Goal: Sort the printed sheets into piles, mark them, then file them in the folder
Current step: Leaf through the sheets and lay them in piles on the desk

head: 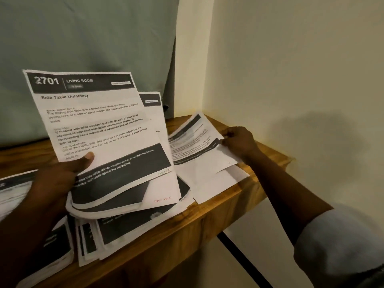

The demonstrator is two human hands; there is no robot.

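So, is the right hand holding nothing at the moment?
No, the right hand pinches the edge of a printed sheet.

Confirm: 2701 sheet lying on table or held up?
Held up: left hand grips the 2701 sheet, thumb on its face, off the table.

Two hands are counted, the left hand and the right hand, and one wooden bench. Printed sheets are seen in five lots: one fanned bundle held by the left hand, one single sheet pinched by the right hand, and three piles laid on the bench, a right pile, a middle pile and a left pile; the sheets within each cannot be numbered. Two handwritten page marks are made out, one dark mark and one red mark.
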